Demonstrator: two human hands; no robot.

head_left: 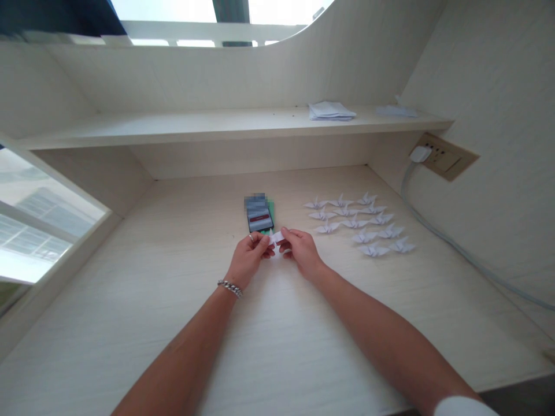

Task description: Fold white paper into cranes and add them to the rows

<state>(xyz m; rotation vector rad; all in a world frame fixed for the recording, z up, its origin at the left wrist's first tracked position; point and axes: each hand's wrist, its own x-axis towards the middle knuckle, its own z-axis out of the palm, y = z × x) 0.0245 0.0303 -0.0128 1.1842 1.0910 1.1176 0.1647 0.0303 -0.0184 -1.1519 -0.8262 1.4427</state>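
Observation:
A small piece of folded white paper (278,237) is pinched between both hands, just above the desk. My left hand (251,252), with a ring and a chain bracelet at the wrist, is closed on its left side. From the right, my right hand (301,248) grips the other side between thumb and fingers. Fingertips cover part of the paper, so its full shape is hidden. Just beyond the hands lies a phone (260,219) on top of something green. To the right, several white paper cranes (354,222) sit in rows on the desk.
A stack of white paper (332,111) lies on the shelf (195,128) above the desk. More thin paper (396,111) is at the shelf's right end. A white plug (420,153) sits in the wall socket, and its grey cable (455,245) runs down along the right side.

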